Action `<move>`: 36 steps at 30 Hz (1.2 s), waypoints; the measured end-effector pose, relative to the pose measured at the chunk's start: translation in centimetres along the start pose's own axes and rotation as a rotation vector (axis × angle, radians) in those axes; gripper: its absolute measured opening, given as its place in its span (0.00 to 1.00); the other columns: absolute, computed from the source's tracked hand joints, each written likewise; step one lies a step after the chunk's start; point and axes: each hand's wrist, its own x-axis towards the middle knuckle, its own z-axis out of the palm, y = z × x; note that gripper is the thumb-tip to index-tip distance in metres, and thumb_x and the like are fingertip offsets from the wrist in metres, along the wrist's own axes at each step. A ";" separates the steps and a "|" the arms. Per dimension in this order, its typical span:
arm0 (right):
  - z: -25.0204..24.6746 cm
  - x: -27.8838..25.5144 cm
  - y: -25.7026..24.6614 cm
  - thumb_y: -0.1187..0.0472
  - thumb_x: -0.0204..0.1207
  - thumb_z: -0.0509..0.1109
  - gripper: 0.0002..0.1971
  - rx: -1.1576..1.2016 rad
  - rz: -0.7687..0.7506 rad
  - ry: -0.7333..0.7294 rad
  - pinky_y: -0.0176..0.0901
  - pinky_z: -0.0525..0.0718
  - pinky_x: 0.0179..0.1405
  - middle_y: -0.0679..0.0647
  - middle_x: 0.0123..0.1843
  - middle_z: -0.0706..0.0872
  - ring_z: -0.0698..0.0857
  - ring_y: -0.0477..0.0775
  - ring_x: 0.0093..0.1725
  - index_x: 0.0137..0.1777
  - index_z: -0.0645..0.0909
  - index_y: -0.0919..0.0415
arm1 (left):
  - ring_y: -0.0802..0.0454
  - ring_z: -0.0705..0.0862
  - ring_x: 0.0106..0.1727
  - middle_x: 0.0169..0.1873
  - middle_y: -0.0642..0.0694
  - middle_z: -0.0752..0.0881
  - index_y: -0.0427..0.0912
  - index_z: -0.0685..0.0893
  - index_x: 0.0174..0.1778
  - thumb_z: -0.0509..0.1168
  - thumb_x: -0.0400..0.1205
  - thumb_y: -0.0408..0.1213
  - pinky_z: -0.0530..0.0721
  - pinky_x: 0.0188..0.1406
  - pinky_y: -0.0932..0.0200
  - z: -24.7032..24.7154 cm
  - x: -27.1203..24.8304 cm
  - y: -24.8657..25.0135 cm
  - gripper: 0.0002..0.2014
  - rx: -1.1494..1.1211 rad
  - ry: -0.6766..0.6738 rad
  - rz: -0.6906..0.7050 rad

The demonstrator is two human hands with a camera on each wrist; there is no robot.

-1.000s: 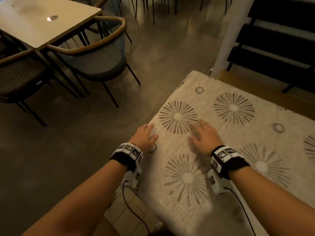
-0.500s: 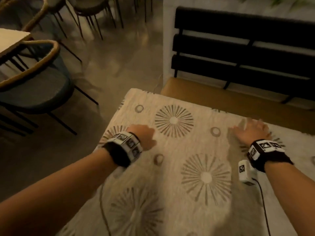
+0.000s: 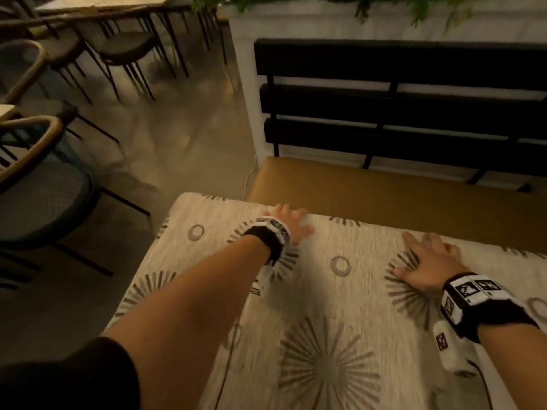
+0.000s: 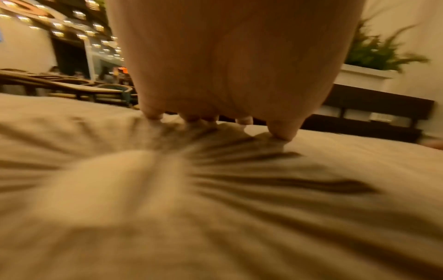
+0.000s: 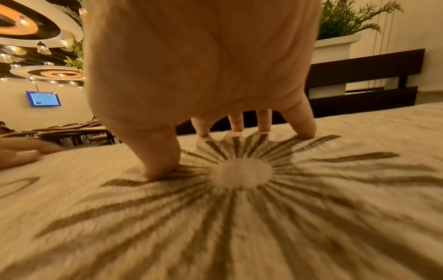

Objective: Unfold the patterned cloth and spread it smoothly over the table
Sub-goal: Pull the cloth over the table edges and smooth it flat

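The beige patterned cloth (image 3: 340, 306) with grey sunburst and ring motifs lies spread flat over the table. My left hand (image 3: 288, 220) rests palm down with straight fingers near the cloth's far edge. In the left wrist view its fingertips (image 4: 153, 115) press the cloth (image 4: 215, 199). My right hand (image 3: 429, 258) lies flat with spread fingers on a sunburst, to the right. In the right wrist view its fingers (image 5: 304, 125) and thumb touch the sunburst print (image 5: 239, 172). Neither hand grips any fabric.
A tan padded bench seat (image 3: 384, 196) with a black slatted back (image 3: 399, 105) runs just beyond the table's far edge. Dark round-backed chairs (image 3: 44, 179) stand on the floor to the left. A white planter with greenery (image 3: 384, 13) sits behind the bench.
Both hands have slid away from me across the cloth, from the near left part to its far edge. My view has swung right and up toward the bench.
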 end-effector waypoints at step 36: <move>4.9 -8.6 -7.0 0.42 0.84 0.51 0.32 -0.040 -0.252 -0.042 0.65 0.46 0.82 0.52 0.87 0.39 0.41 0.61 0.86 0.85 0.45 0.44 | 0.33 0.54 0.83 0.85 0.41 0.46 0.68 0.43 0.82 0.49 0.71 0.78 0.56 0.81 0.38 5.4 -7.6 -0.5 0.44 0.190 -0.012 0.188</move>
